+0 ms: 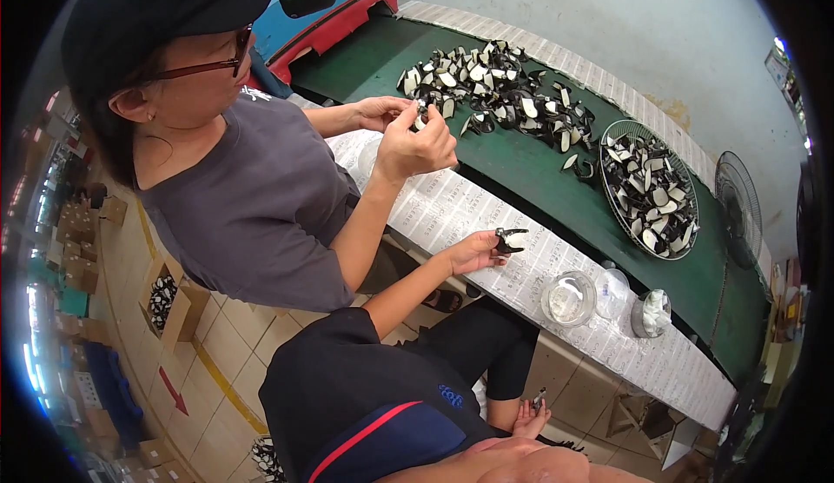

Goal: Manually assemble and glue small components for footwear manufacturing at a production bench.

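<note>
My left hand (479,252), held over the near ledge of the bench, pinches a black forked piece with a white lining (512,241) between thumb and fingers. Low down beside my knee, my right hand (528,420) is palm up, its fingers curled round a small dark and silvery thing (539,400) whose kind I cannot make out. To my left a person (252,179) in a grey shirt and black cap holds a similar black and white piece (420,116) in both hands. Many such pieces (521,105) lie heaped on the green belt (539,170).
On the paper-covered ledge (447,205) stand a clear round bowl (569,299), another clear container (615,292) and a tin with white cloth (651,314). Behind them sits a full wire basket (605,183) beside a fan (737,209). A cardboard box (184,316) of pieces is on the floor.
</note>
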Demonstrator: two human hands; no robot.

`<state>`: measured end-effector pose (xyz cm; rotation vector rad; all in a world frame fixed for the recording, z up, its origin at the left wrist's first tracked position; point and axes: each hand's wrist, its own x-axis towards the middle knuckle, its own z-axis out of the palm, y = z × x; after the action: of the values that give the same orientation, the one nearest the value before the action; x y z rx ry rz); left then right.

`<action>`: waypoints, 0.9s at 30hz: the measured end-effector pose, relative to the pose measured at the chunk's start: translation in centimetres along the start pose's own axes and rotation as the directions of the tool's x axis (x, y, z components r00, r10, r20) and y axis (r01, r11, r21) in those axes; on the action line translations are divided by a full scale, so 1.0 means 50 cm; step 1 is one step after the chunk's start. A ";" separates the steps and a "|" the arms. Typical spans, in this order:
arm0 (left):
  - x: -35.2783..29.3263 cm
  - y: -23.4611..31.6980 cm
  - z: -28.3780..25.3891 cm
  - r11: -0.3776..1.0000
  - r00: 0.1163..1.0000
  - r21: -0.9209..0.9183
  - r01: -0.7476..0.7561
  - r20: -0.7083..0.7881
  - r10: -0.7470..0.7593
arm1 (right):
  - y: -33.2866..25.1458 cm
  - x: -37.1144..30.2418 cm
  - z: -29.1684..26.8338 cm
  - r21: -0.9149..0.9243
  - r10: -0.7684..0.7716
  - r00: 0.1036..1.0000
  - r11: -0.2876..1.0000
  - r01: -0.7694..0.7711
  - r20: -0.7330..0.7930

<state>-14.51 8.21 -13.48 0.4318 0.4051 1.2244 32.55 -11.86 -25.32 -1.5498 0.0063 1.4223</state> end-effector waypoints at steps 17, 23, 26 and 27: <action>-0.007 0.001 -0.001 0.999 0.999 -0.039 -0.013 0.034 0.014 | 0.004 -0.016 0.028 0.035 -0.027 0.998 0.999 0.029 -0.051; -0.002 0.000 -0.012 0.999 1.000 -0.037 -0.010 0.000 0.010 | -0.002 -0.029 0.025 0.035 -0.041 0.998 0.998 0.042 -0.043; 0.001 0.001 -0.010 0.999 1.000 -0.042 -0.009 0.004 0.010 | -0.002 -0.032 0.029 0.041 -0.053 0.997 0.998 0.055 -0.050; 0.000 0.003 -0.007 0.999 1.000 -0.043 -0.009 0.003 0.010 | -0.002 -0.029 0.029 0.047 -0.056 0.997 0.997 0.058 -0.044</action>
<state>-14.80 8.27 -13.71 0.3993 0.3735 1.2393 31.07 -11.73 -23.89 -1.5293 0.0220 1.3349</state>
